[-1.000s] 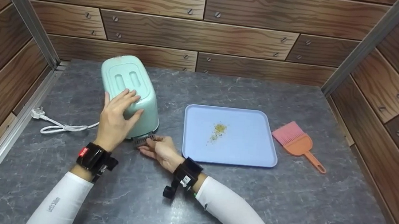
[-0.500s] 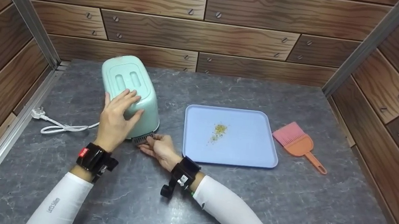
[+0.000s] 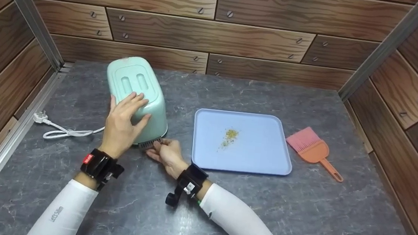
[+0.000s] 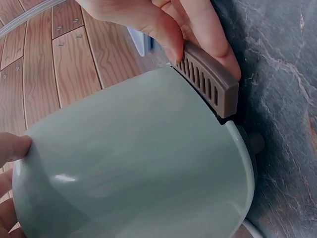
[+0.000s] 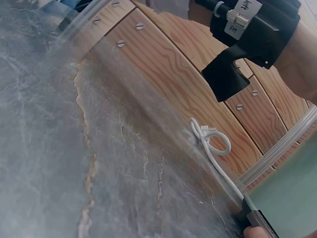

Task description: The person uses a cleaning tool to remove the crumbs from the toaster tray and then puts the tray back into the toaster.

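A mint-green toaster (image 3: 158,108) with two oval recesses in its top stands at the left of the table. My left hand (image 3: 120,126) rests on its near top edge, fingers spread and mostly straight. At the toaster's base, my right hand (image 3: 168,156) pinches the slotted grey-brown handle of a crumb tray (image 3: 149,143). The left wrist view shows this crumb tray handle (image 4: 213,82) close against the lower edge of the toaster (image 4: 129,148), with thumb and fingers on either side. In the right wrist view, only a corner of the toaster (image 5: 292,183) shows.
A blue tray (image 3: 259,149) bearing yellowish crumbs (image 3: 231,134) lies right of the toaster. Beyond it are a pink-bristled brush and an orange dustpan (image 3: 315,152). A white power cord (image 3: 73,133) with its plug lies at the left. Wood-patterned walls (image 3: 213,35) enclose the table.
My right hand has moved slightly left and pushed the crumb tray inward, narrowing the gap between its handle and the toaster. My left hand has stayed on the toaster.
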A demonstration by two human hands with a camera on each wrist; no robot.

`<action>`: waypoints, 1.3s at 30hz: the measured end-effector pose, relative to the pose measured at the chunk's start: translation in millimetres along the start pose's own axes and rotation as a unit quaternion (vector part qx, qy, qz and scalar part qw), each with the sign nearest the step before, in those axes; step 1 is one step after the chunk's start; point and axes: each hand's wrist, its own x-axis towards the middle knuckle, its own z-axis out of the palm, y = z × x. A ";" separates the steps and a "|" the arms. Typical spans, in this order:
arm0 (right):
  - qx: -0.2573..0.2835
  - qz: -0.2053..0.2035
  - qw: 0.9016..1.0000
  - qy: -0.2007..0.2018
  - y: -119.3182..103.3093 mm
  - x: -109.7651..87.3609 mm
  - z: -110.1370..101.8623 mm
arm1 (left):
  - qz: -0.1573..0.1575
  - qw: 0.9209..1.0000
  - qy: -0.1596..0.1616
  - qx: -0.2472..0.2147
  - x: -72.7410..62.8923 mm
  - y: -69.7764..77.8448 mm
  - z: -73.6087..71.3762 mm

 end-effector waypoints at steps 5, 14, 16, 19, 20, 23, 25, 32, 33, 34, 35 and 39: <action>0.005 0.003 1.000 0.005 0.5 1.5 0.5 | 0.000 1.000 -0.003 0.005 0.3 1.0 -0.8; 0.011 0.005 1.000 0.000 -0.6 1.4 1.0 | 0.002 1.000 -0.001 0.008 0.9 0.4 -0.7; 0.011 0.003 1.000 -0.002 -0.9 0.8 1.1 | 0.002 1.000 -0.001 0.008 1.1 0.4 -0.7; 0.009 -0.002 1.000 -0.007 -1.0 0.3 0.7 | 0.002 1.000 -0.002 0.007 1.1 0.6 -0.3; 0.008 -0.004 1.000 -0.009 -0.8 0.3 0.6 | 0.002 1.000 -0.002 0.007 1.1 0.7 -0.1; 0.006 -0.008 1.000 -0.013 -0.3 1.1 0.3 | 0.001 1.000 -0.001 0.006 1.0 1.0 0.2; 0.008 -0.008 1.000 -0.014 -0.3 2.0 0.4 | 0.001 1.000 0.001 0.006 0.9 1.1 0.4; 0.028 0.001 1.000 -0.013 -1.4 6.7 1.0 | 0.005 1.000 0.002 0.006 0.7 1.4 1.0; 0.027 0.003 1.000 -0.015 -1.4 7.4 0.9 | 0.005 1.000 0.002 0.007 0.5 1.4 1.1; 0.027 0.005 0.999 -0.017 -1.7 7.8 0.9 | 0.006 1.000 0.002 0.008 0.2 1.4 1.1; 0.028 0.006 0.999 -0.017 -1.8 8.2 1.0 | 0.006 1.000 0.003 0.008 0.1 1.1 1.2; 0.022 0.008 0.999 -0.027 -1.8 9.2 0.7 | 0.007 1.000 0.003 0.010 0.0 0.6 0.9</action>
